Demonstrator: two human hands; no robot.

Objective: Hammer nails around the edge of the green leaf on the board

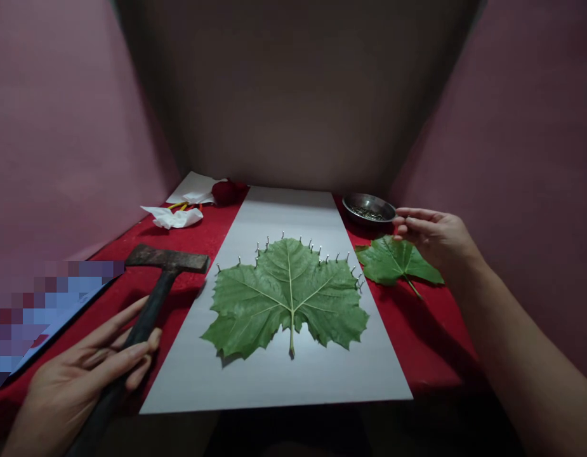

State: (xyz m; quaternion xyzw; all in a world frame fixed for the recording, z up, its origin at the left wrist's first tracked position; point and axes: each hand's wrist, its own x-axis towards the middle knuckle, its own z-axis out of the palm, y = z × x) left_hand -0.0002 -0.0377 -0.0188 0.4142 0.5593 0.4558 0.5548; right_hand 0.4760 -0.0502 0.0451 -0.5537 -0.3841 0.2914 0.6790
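My left hand [91,368] is closed around the dark handle of a hammer [167,259], its rusty head raised left of a white board [179,387]. On the board lies a large green lobed leaf [259,308], stem toward me. Several upright nails [300,240] stand along its upper edge and upper right side. My right hand [433,235] is beside a metal bowl [369,219] of small nails, its fingertips pinched at the rim. Whatever sits between those fingertips is too small to make out. Beneath this hand is a second green leaf [393,261].
A red cloth [445,362] covers the table under the board. At the back left are crumpled white tissue [176,218], yellow and orange sticks [179,205] and a ball of dark red yarn [225,192]. A pixelated screen [50,324] lies at the left edge. Walls close in on three sides.
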